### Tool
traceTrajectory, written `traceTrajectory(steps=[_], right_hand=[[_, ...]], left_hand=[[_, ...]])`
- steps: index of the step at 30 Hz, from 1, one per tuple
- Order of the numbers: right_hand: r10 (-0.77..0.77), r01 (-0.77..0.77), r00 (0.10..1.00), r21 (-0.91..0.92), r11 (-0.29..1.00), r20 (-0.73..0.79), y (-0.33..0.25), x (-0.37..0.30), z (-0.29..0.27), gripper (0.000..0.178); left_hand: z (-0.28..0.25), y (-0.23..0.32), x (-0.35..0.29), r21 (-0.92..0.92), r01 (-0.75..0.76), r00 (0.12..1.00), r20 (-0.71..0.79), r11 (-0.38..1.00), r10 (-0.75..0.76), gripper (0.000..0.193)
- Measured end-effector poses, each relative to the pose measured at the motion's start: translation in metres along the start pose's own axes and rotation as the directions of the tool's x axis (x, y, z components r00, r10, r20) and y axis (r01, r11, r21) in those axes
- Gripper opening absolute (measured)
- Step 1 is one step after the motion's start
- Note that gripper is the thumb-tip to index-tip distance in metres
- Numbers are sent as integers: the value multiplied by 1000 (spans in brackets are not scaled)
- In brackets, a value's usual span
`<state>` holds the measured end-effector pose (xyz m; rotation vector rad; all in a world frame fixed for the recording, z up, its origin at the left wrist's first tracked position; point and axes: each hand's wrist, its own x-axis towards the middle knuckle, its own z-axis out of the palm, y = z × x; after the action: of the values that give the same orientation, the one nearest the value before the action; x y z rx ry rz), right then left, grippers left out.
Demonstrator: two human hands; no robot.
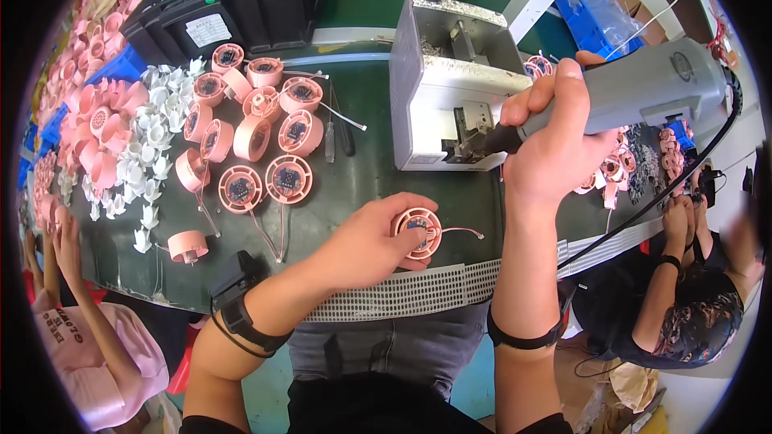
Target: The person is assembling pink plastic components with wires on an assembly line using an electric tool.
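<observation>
Left grip (366, 241) clamps a pink housing (421, 227) near the counter's (474, 249) front edge — right grip (555, 124), a grey tool (651, 84). White label (208, 30) — illegible.

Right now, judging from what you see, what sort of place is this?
Most likely a factory assembly workshop for small electronic products: pink round housings with circuit boards lie on the green workbench, the right hand grips a grey corded power tool, and co-workers are on both sides.

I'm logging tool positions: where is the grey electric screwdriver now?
The electric screwdriver is at the head view's upper right, in the right hand, nose at the white screw feeder.
</observation>
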<state>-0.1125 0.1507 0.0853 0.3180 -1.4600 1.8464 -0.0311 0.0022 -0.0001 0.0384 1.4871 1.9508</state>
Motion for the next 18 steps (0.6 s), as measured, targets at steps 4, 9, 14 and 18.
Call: traceTrajectory(steps=[4,9,14,18], right_hand=[[7,-7,1000,30,1000,21,0,-3,1,26],[14,-16,998,28,999,64,0,-5,0,24],[69,-72,989,14,997,131,-13,-39,-19,24],[124,-143,977,104,984,174,-24,-65,-18,38]], left_hand=[[2,1,0,-12,15,1000,-7,1000,-15,34],[1,-1,-2,9,-22,1000,0,1000,22,35],[5,2,-3,53,-3,1000,-25,999,4,34],[7,1,-2,36,-23,997,-70,999,25,30]])
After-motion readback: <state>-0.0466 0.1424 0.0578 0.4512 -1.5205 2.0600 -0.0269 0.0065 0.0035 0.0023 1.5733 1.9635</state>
